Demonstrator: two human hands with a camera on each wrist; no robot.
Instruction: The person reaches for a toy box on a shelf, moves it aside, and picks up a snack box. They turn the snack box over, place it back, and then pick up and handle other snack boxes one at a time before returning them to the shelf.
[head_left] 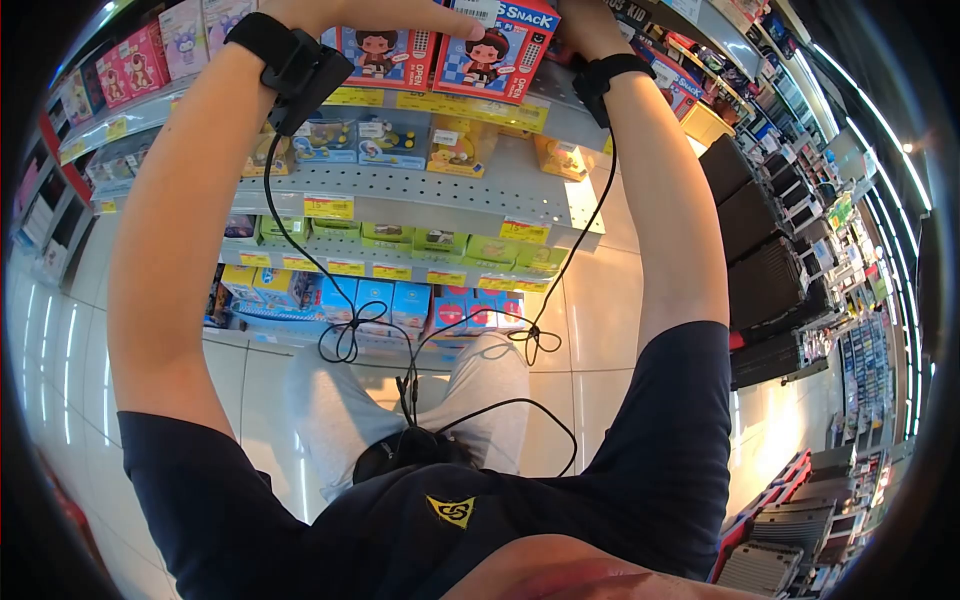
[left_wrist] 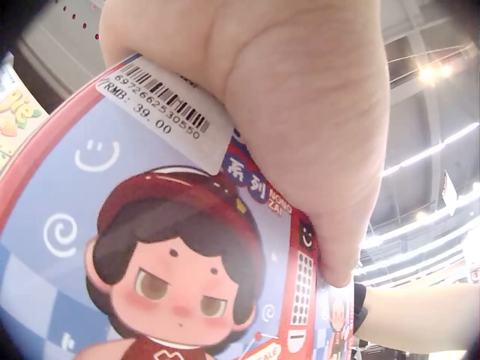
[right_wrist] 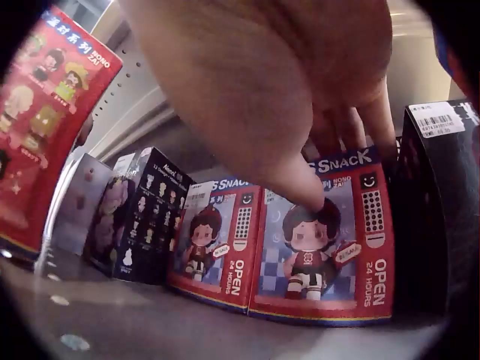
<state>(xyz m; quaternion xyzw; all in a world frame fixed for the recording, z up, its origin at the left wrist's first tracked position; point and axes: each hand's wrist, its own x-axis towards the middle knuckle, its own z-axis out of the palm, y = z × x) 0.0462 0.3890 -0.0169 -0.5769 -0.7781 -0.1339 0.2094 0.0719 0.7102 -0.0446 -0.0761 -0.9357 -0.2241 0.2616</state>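
Observation:
My left hand (head_left: 385, 14) grips a red and blue toy box (head_left: 492, 62) by its top, the thumb lying over the upper front. In the left wrist view that box (left_wrist: 180, 255) fills the lower left, showing a cartoon figure in a red cap and a barcode sticker. Further back on the shelf, my right hand (right_wrist: 300, 90) holds a matching toy box (right_wrist: 319, 262), with its thumb against the front and fingers over the far side. This box stands upright on the shelf. In the head view my right hand (head_left: 590, 28) is cut off by the top edge.
Beside the right hand's box stand another matching box (right_wrist: 208, 247) and a dark box (right_wrist: 431, 202). Lower shelves (head_left: 400, 185) carry several small packages. Black cables (head_left: 300, 245) hang from both wrists. A dark display rack (head_left: 765, 260) is at the right.

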